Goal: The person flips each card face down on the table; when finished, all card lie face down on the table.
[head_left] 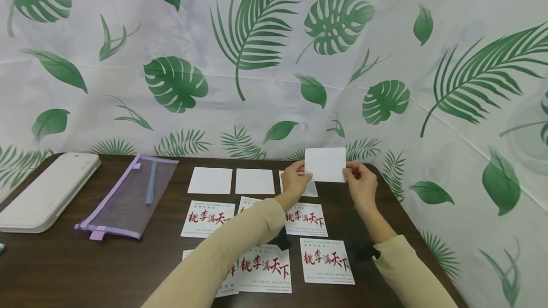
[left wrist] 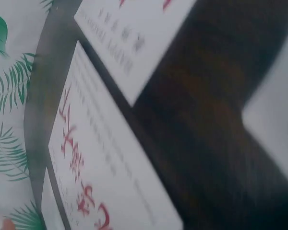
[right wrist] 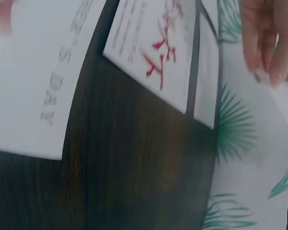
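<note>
A dark brown wooden tabletop (head_left: 64,265) carries everything. At its far left lies a flat white case (head_left: 47,189), and just right of it a purple mesh pouch (head_left: 128,196) with a blue pen (head_left: 150,182) inside. Along the back edge sits a row of blank white cards (head_left: 210,180), side by side with small gaps; the third is partly hidden. Nearer the front lie two rows of printed cards (head_left: 327,260) bearing red and black Chinese characters under a small line of English, set close together without touching. At the near left edge a small blue object (head_left: 2,248) barely shows.
</note>
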A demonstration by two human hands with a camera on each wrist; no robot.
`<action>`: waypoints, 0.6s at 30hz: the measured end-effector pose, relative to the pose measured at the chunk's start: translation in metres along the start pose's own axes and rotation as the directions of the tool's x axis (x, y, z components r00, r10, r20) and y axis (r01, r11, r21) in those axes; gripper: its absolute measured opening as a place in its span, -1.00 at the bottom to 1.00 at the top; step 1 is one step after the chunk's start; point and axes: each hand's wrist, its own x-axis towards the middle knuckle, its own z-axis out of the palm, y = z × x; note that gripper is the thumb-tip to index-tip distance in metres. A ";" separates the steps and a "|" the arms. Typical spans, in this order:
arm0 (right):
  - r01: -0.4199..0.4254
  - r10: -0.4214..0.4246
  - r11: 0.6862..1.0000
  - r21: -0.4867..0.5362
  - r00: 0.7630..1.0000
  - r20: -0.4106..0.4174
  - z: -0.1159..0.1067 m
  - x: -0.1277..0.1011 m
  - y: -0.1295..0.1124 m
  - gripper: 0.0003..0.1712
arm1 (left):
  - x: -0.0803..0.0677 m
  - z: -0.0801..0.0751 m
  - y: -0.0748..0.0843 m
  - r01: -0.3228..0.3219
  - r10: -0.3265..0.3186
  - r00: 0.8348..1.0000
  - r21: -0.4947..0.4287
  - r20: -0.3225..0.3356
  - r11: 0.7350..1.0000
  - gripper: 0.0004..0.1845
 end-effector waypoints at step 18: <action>-0.114 0.162 0.962 -0.247 0.970 0.183 -0.008 0.011 0.055 -0.57 | -0.011 0.024 -0.022 -0.087 0.060 0.991 0.246 0.117 0.965 -0.57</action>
